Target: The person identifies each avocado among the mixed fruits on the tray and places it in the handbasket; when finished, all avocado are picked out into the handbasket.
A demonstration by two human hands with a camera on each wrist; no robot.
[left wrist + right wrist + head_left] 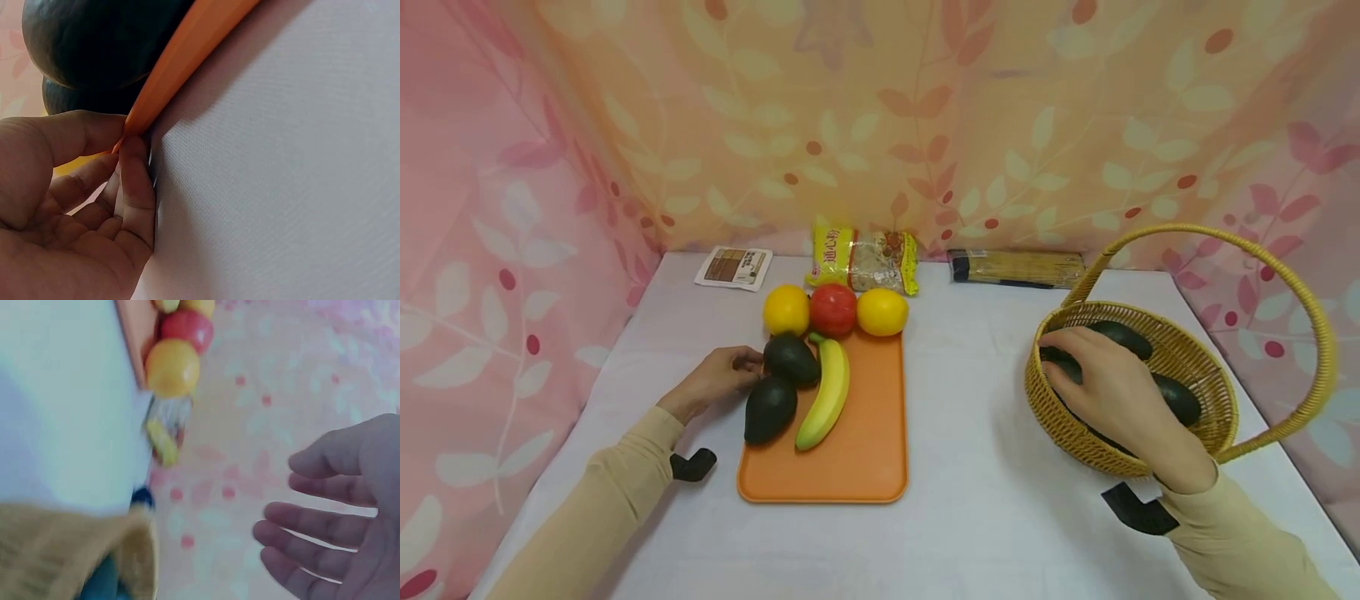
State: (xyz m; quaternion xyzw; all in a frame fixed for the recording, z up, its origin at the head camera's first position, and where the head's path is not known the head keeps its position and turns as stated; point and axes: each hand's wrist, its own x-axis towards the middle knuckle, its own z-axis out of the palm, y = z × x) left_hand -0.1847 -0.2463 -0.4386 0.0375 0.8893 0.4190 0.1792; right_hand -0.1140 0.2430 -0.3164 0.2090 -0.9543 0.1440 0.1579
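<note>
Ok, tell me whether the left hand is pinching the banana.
No, the left hand pinches the rim of the orange tray, and the banana lies on that tray, apart from its fingers.

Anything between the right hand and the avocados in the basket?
Nothing visible. The right hand is over the open top of the basket, with the dark avocados below; the handle arches off to the right, not across its way.

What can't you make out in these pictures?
- Head view: total avocados in the basket, partly covered by the right hand.
- Head view: fine print on the card, too small.
- Left wrist view: one end of the tray, cut off by the top edge.
- Right wrist view: lettering on the bag, blurred.
</note>
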